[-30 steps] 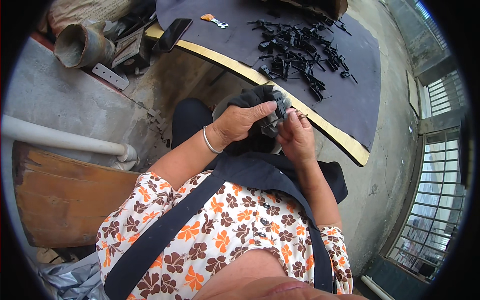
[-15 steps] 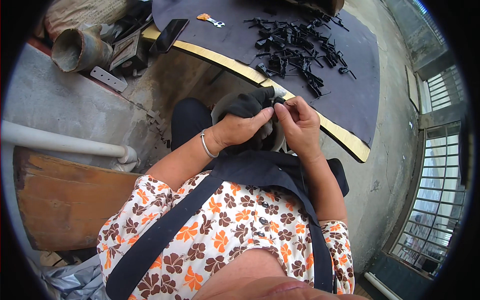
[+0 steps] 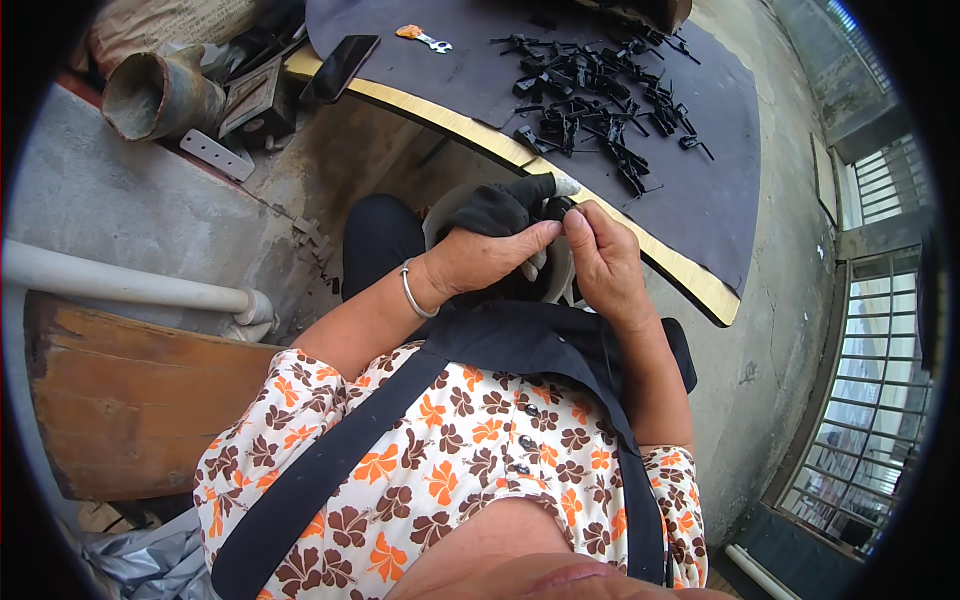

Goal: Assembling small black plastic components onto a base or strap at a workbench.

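Note:
My left hand (image 3: 485,255) has a dark cloth covering (image 3: 487,210) over its fingers, with a whitish tip on one of them; the thumb is bare. It is closed on a small black part (image 3: 558,207), whose exact kind I cannot make out. The thumb and fingertips of my right hand (image 3: 607,255) pinch at the near side of that part, touching it. Both hands are close together above a pale bucket (image 3: 562,285), just off the table's wooden edge. Whatever is in the bucket is mostly hidden by my hands.
On the dark-covered table (image 3: 690,215) lies a heap of black metal parts (image 3: 600,100). A small wrench with an orange end (image 3: 425,40) and a phone (image 3: 345,68) lie farther left. A rusty pipe piece (image 3: 150,95), a white pipe (image 3: 130,275) and a wooden board (image 3: 140,400) are at the left.
My right hand has turned a little and its fingers have closed in more. The black part between my hands shows more, and the whitish fingertip has shifted slightly right.

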`<action>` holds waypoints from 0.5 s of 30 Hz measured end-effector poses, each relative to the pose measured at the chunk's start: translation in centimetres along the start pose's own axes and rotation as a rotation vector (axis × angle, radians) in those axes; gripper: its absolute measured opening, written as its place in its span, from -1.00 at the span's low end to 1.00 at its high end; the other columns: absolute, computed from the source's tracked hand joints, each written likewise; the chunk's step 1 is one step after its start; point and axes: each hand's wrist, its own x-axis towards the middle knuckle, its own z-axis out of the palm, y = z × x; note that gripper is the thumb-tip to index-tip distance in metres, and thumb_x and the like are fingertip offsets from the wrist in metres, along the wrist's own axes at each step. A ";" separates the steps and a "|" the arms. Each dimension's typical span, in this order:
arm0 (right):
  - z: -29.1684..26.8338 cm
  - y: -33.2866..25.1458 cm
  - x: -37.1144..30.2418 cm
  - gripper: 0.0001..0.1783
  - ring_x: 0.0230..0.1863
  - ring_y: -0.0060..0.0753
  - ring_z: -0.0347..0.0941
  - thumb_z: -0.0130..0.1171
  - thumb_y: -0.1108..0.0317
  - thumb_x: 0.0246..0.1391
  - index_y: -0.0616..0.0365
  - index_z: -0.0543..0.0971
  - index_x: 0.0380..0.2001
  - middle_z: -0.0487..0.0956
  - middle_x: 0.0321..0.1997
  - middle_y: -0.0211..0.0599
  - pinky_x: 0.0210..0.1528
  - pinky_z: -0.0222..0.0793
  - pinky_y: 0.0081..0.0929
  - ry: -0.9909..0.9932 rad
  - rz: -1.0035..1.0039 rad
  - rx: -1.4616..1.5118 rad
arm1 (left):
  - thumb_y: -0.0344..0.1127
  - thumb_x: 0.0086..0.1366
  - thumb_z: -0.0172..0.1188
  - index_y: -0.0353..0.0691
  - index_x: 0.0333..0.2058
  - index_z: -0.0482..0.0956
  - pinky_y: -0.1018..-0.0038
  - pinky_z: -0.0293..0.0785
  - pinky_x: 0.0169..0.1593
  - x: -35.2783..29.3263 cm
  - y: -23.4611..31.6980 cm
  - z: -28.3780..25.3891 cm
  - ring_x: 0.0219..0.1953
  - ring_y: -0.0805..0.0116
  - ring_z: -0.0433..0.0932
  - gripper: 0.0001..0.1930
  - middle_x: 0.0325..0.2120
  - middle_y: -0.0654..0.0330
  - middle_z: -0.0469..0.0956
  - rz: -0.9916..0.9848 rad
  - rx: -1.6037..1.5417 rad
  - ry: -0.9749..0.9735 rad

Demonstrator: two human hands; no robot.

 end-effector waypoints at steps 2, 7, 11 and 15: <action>0.1 0.2 -0.1 -0.73 -0.50 -0.68 0.15 -0.07 0.28 0.23 0.24 0.40 -0.47 0.30 -0.59 -0.50 -0.44 0.16 -0.67 0.002 0.002 0.015 | -0.36 0.24 0.07 -0.39 -0.05 0.38 0.65 0.37 -0.45 0.0 0.0 -0.1 -0.56 0.62 0.40 -0.67 -0.52 0.27 0.50 -0.042 -0.035 -0.017; 0.0 0.3 0.0 -0.70 -0.52 -0.67 0.14 -0.07 0.27 0.23 0.25 0.40 -0.51 0.30 -0.61 -0.52 -0.46 0.16 -0.65 -0.019 0.022 0.031 | -0.39 0.24 0.03 -0.38 -0.08 0.40 0.59 0.38 -0.46 -0.1 -0.7 0.3 -0.59 0.55 0.44 -0.71 -0.56 0.20 0.51 0.129 0.142 0.038; 0.5 0.4 0.1 -0.69 -0.59 -0.60 0.14 -0.04 0.29 0.20 0.27 0.41 -0.55 0.30 -0.67 -0.41 -0.50 0.18 -0.58 -0.005 0.057 0.013 | -0.43 0.20 0.02 -0.40 -0.15 0.44 0.45 0.43 -0.37 0.2 -1.3 0.9 -0.50 0.31 0.52 -0.75 -0.49 0.04 0.54 0.486 0.427 0.174; 2.4 2.4 -0.3 -0.71 -0.64 -0.56 0.13 -0.02 0.30 0.18 0.26 0.41 -0.56 0.31 -0.72 -0.30 -0.55 0.19 -0.54 0.109 0.066 0.143 | -0.44 0.14 0.04 -0.46 -0.22 0.47 0.32 0.44 -0.25 -0.1 -0.9 1.1 -0.35 0.10 0.53 -0.75 -0.34 -0.08 0.52 0.533 0.721 0.174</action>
